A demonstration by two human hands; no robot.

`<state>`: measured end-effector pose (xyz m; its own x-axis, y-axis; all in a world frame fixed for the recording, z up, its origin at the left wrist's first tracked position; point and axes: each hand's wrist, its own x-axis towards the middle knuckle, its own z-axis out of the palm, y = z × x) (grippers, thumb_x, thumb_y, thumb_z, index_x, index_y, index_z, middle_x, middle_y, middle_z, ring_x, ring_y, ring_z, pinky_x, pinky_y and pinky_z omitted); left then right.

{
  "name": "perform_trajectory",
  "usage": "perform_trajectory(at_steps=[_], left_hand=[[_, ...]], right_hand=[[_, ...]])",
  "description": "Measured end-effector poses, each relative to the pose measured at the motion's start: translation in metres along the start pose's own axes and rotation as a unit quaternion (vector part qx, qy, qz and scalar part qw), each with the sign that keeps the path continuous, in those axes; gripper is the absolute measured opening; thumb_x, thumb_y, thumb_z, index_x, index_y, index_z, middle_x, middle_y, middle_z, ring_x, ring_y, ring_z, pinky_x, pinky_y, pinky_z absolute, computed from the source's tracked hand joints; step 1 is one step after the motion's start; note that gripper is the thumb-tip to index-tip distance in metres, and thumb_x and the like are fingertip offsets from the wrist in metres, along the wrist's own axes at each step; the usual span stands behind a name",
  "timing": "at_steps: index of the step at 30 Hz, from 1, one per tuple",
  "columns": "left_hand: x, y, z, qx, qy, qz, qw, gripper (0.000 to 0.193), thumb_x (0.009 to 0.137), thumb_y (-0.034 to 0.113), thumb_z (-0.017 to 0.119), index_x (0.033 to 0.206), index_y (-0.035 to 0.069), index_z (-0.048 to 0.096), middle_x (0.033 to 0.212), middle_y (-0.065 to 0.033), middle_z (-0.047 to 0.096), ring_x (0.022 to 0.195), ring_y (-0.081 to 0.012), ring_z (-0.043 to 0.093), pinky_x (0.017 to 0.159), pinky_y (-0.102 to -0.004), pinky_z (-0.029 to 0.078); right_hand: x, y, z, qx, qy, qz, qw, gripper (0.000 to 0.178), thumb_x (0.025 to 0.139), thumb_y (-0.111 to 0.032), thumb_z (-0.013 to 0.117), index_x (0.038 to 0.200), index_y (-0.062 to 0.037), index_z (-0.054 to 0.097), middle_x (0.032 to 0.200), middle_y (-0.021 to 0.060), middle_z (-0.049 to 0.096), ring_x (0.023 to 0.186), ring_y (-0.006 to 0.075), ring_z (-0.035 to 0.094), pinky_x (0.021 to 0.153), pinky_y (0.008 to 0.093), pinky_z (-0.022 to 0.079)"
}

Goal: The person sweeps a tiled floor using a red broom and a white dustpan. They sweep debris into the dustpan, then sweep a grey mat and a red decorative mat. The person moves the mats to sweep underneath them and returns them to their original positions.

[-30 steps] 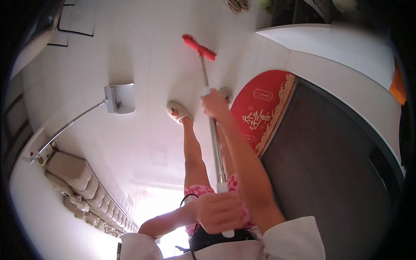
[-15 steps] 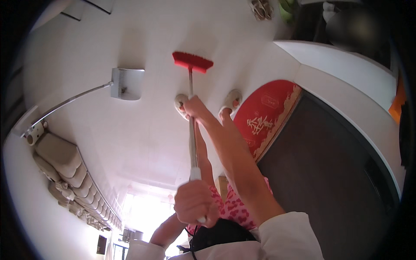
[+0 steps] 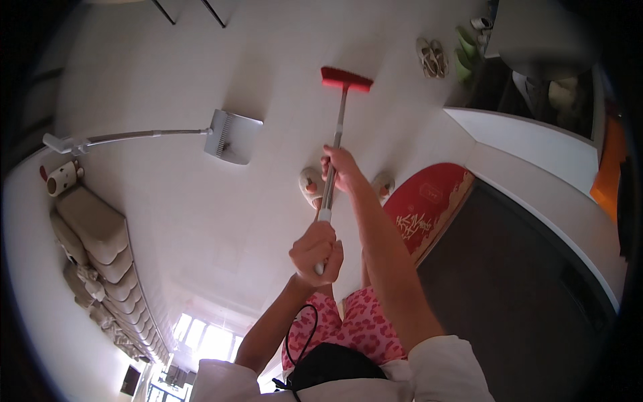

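I hold a broom with a red head (image 3: 346, 79) and a grey metal handle in both hands. My left hand (image 3: 315, 252) is closed round the grip at the handle's near end. Farther down the shaft, my right hand (image 3: 340, 166) wraps round it with the arm stretched out. The broom head is out in front of my slippers (image 3: 311, 186), over the pale floor. To its left a grey dustpan (image 3: 234, 138) with a comb-like row of teeth rests on the floor, its long handle reaching left. A little dark debris shows in the pan.
A red half-round doormat (image 3: 435, 201) lies at my right before a dark door (image 3: 516, 288). Sandals (image 3: 433, 58) and green slippers (image 3: 464, 56) are by a shoe cabinet (image 3: 529, 144) at the far right. A beige sofa (image 3: 97, 228) lines the left wall.
The broom has swung forward and to the right, with both hands moving away from my body. In the view, the dustpan, sofa and doormat have shifted as my head turned.
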<state>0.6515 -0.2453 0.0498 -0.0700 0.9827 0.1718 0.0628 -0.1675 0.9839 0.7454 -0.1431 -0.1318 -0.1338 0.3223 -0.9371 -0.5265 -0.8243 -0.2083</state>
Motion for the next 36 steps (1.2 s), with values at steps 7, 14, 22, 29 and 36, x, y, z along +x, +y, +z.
perform_trajectory(at_steps=[7,14,22,29,36], left_hand=[[-0.04,0.072,-0.048,0.088,-0.073,-0.054,0.992,0.027,0.066,-0.017,0.06,0.056,0.001,0.043,0.06,-0.0101,0.048,0.055,-0.0251,0.05,0.05,-0.0329,0.037],[-0.038,0.119,-0.058,0.012,-0.169,0.033,0.985,0.021,0.066,0.004,0.076,0.068,0.005,0.055,0.071,-0.0079,0.056,0.065,-0.0249,0.056,0.063,-0.0357,0.047],[0.027,0.042,-0.11,0.187,-0.26,-0.224,0.92,0.071,0.069,0.028,0.084,0.13,0.01,0.054,0.137,-0.0111,0.049,0.129,-0.0306,0.044,0.108,-0.0429,0.035],[0.07,-0.151,-0.343,0.069,0.212,-0.352,0.909,0.06,0.101,0.03,0.047,0.152,0.018,0.018,0.148,-0.0136,0.036,0.124,-0.0309,0.052,0.095,-0.0443,0.05],[0.212,-0.187,-0.418,0.121,0.262,-0.312,0.905,0.049,0.093,0.032,0.064,0.134,0.009,0.05,0.133,-0.0091,0.054,0.122,-0.018,0.049,0.098,-0.0459,0.042]], right_hand=[[-0.041,0.114,-0.007,-0.032,-0.036,0.132,0.99,0.005,0.089,-0.007,0.054,0.09,-0.0097,0.05,0.072,0.0005,0.049,0.053,0.0116,0.047,0.043,0.0271,0.039],[-0.132,0.069,0.031,-0.216,-0.014,0.067,0.974,0.008,0.093,-0.014,0.055,0.096,-0.0072,0.053,0.063,-0.0005,0.045,0.049,0.0101,0.045,0.043,0.0283,0.039],[-0.032,0.009,0.099,-0.37,-0.091,-0.033,0.924,0.026,0.098,-0.032,0.051,0.094,-0.007,0.051,0.055,0.0031,0.047,0.037,0.014,0.042,0.036,0.032,0.039],[0.101,0.01,0.13,-0.598,-0.037,-0.119,0.792,0.025,0.097,-0.027,0.047,0.096,-0.0037,0.056,0.069,0.0131,0.061,0.054,0.026,0.062,0.049,0.041,0.051],[0.063,-0.009,0.037,-0.746,0.016,-0.166,0.644,0.038,0.094,-0.028,0.047,0.127,-0.0104,0.053,0.099,0.0243,0.066,0.092,0.046,0.062,0.081,0.0544,0.051]])
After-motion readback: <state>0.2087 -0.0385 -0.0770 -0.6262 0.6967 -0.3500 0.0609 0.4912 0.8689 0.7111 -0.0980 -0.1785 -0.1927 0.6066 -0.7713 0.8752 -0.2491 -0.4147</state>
